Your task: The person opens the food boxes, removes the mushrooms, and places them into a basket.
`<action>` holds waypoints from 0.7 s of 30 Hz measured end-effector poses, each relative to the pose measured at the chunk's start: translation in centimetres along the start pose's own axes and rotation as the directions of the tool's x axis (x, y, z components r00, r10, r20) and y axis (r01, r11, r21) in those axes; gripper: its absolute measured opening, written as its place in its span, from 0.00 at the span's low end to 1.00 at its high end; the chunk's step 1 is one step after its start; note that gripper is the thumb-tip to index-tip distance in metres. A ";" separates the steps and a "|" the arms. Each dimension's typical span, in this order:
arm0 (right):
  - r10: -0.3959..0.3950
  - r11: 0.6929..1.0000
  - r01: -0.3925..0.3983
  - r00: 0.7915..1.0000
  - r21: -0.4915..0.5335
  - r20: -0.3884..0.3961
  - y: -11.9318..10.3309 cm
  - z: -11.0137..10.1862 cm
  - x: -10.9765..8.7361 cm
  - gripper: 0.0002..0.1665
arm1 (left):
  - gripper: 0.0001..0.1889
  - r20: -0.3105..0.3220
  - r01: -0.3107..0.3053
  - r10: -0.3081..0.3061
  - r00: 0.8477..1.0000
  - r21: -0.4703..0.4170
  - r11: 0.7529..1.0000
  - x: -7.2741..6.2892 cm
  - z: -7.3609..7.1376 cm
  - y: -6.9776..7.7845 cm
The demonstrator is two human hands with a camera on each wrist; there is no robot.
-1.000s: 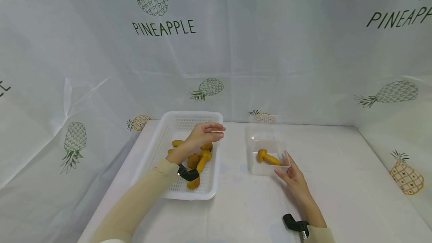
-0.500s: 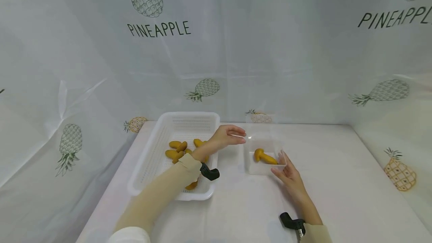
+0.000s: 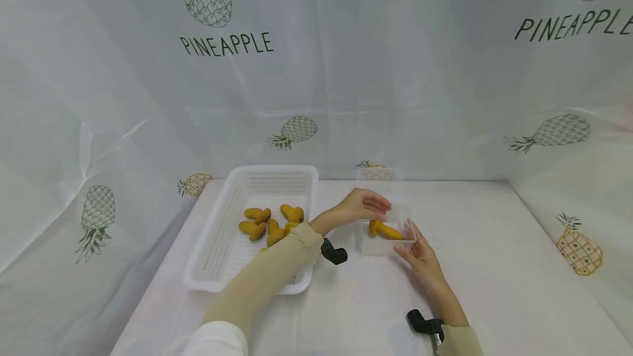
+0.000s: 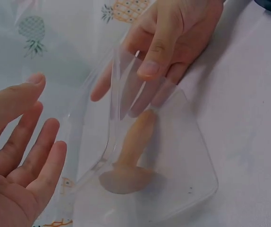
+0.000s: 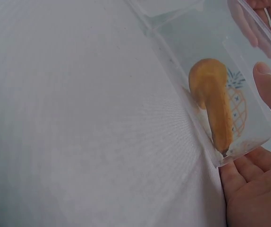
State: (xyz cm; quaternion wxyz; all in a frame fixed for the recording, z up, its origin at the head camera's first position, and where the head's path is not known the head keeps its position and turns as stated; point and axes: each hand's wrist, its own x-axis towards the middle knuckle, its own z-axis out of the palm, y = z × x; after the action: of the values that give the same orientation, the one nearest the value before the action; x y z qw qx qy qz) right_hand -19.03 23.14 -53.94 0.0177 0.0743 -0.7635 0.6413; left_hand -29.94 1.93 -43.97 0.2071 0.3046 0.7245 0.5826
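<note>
A clear plastic box (image 3: 378,246) with its lid (image 3: 378,174) raised at the back stands on the table. Inside lies one yellow-brown mushroom (image 5: 214,101), its cap towards the left in the head view. My right hand (image 3: 424,262) grips the box at its near right corner, the thumb on one side of the wall and fingers on the other. Over the back of the box hovers my left hand (image 3: 363,206), fingers loosely bent. It holds nothing, and in the left wrist view that hand (image 4: 22,165) appears apart from the box.
Left of the box stands a white perforated basket (image 3: 200,268) with several mushrooms (image 3: 253,228) in it; my left forearm crosses over its right side. A pineapple-print sheet (image 3: 346,70) hangs behind the white table (image 3: 494,268).
My left hand has moved right, from above the basket to above the box. The right hand keeps its grip on the box. The whole head view has shifted slightly.
</note>
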 end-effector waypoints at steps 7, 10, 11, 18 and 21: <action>0.002 1.000 -0.002 1.000 -0.008 -0.005 0.1 0.0 0.0 0.50 | 0.16 0.029 0.033 -0.034 0.999 0.025 0.999 0.9 1.2 -0.2; -0.003 1.000 0.003 1.000 -0.002 -0.005 0.2 0.0 0.0 0.50 | 0.15 0.025 0.045 -0.046 0.999 0.036 0.998 1.1 1.5 -0.3; -0.007 1.000 0.007 1.000 0.002 -0.006 0.2 0.0 0.0 0.50 | 0.15 0.023 0.048 -0.049 0.999 0.039 0.998 1.2 1.6 -0.3; -0.019 0.999 0.019 1.000 0.030 0.002 0.2 0.0 -0.1 0.50 | 0.16 0.052 0.040 -0.045 0.998 0.088 0.995 1.9 2.0 -0.8; -0.013 0.999 0.013 1.000 0.043 0.004 0.3 0.1 -0.1 0.50 | 0.17 0.073 0.037 -0.046 0.996 0.117 0.992 2.1 2.2 -0.8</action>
State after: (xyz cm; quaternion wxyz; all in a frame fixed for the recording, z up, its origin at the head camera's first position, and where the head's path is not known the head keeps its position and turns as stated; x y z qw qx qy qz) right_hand -18.98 23.14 -54.22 0.0186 0.0810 -0.7491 0.6573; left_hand -30.24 4.81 -45.19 0.2282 0.3228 0.7549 0.5233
